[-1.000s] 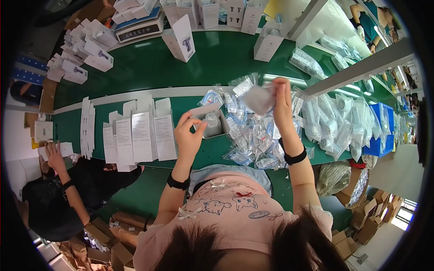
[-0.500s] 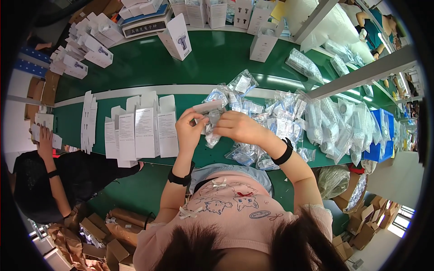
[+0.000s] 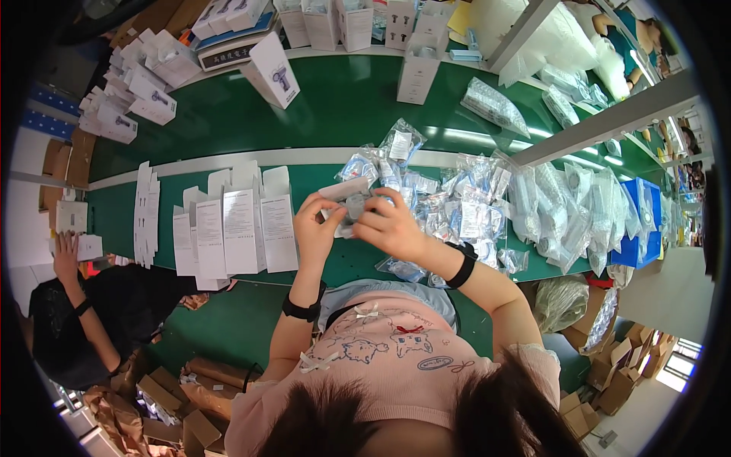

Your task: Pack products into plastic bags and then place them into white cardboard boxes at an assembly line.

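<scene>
Left hand (image 3: 311, 228): was raised, thumb and fingers curved inward.
Right hand (image 3: 394, 226): faced it, just beside, fingers bent and pointing left.
Left forearm (image 3: 301, 266): stood nearly upright.
Right forearm (image 3: 491, 286): slanted inward from the right.

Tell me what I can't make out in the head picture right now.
All in the head view:
Contents of the open box: the left hand, right hand and clear plastic cover much of them.
Items low in the bag pile: overlapping, shiny plastic hides them.
Print on the white boxes: too small.
Blue bin, its inside: wrapped packs block much of it.
</scene>
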`<state>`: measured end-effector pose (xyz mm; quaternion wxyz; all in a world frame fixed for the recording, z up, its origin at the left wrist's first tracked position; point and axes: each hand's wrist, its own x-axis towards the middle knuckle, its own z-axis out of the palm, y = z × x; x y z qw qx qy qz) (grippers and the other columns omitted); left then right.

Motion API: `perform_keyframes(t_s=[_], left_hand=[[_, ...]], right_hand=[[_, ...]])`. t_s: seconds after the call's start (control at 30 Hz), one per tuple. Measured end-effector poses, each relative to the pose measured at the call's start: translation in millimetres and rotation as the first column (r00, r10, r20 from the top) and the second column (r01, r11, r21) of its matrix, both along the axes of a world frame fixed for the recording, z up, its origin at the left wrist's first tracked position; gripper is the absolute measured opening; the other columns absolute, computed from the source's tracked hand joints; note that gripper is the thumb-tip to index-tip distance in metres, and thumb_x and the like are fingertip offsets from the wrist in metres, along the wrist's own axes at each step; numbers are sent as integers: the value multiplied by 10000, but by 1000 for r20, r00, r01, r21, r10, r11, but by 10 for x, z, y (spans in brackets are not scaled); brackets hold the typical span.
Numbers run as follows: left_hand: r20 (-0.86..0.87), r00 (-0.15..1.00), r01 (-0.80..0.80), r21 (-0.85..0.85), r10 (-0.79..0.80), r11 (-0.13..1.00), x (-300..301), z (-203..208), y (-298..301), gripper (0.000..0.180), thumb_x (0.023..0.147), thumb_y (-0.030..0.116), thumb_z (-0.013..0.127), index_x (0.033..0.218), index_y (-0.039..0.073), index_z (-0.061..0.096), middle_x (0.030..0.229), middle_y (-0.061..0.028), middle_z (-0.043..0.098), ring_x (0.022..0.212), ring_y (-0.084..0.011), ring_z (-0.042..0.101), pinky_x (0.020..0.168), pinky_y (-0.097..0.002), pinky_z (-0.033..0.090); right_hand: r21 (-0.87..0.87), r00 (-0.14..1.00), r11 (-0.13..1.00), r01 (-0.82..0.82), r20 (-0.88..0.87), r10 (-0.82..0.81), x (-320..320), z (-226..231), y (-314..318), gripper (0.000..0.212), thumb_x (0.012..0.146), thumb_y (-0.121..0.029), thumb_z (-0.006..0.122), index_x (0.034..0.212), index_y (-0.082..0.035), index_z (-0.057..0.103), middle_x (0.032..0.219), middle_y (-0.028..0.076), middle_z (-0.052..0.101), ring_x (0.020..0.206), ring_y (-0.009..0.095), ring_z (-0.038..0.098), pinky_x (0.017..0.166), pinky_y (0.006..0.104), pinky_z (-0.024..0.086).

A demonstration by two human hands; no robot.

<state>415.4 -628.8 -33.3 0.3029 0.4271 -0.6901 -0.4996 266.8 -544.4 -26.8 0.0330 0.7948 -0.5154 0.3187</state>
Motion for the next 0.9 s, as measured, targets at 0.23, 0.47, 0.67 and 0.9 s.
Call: perform_keyframes(t_s=[0.23,0.47,0.67,0.9], left_hand=[[-251,966,-102,-157,60,982,404,-217,-52,388,725,48,597,1086,-7,465,1225,-186,394,1161,-290,371,926,-355,339],[945,212,512,-325,249,795,743,-632,147,731,669,193,661,1277,22,294,1349,-195,222,1262,-370,150,994,-535,115],[881,471,328,-231,54,916,456,-449,476,787,651,219,676,1299,33,268,1344,-194,236,1257,-366,170,973,-556,141],[617,782,87,-247,87,965,484,-674,-133,767,672,208,679,1303,54,270,1322,-175,287,1190,-311,311,978,-435,237]], right_hand=[[186,985,983,-3,172,-30,-130,27,102,443,632,-276,685,996,-93,511,992,104,473,1029,256,438,930,500,295],[450,750,851,-271,653,-106,-316,-660,56,814,540,-142,744,1247,-56,350,1270,158,342,1178,343,329,969,420,290],[486,495,872,62,743,-449,-1086,-28,-23,605,614,-43,713,1153,-3,442,1076,135,531,935,224,551,768,316,469],[-61,200,445,893,941,-272,-3047,-143,-490,746,603,7,699,1229,14,292,1124,133,459,1009,196,477,839,313,403]])
